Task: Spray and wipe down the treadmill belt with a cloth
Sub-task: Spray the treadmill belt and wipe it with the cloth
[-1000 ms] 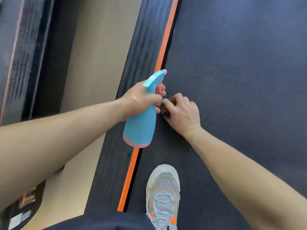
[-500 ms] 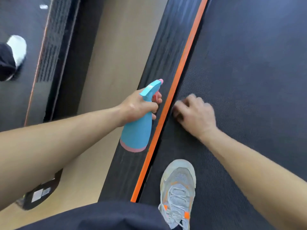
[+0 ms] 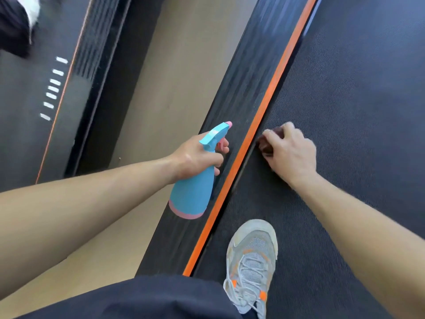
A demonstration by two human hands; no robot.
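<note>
On the treadmill belt [image 3: 358, 93], 1 big dark textured surface filling the right side, stands 1 grey mesh shoe [image 3: 251, 261] w/ orange tabs; no brand legible on it. A 2nd treadmill [image 3: 27, 134] runs along the far left, across a strip of tan floor [image 3: 174, 65]. A black side rail [image 3: 243, 72] w/ 1 orange strip [image 3: 271, 95] borders the belt. 1 teal spray bottle [image 3: 195, 187], pink base and tip, no label visible, hangs tilted over the rail; L hand [image 3: 195, 155] wraps its neck, a finger at the pink trigger. R hand [image 3: 292, 150], fingers curled, presses 1 bunched dark cloth [image 3: 264, 145] onto the belt's left edge, just beside the strip. 7 white marks [image 3: 53, 89] on the 2nd treadmill are dashes, too blurred to read.
</note>
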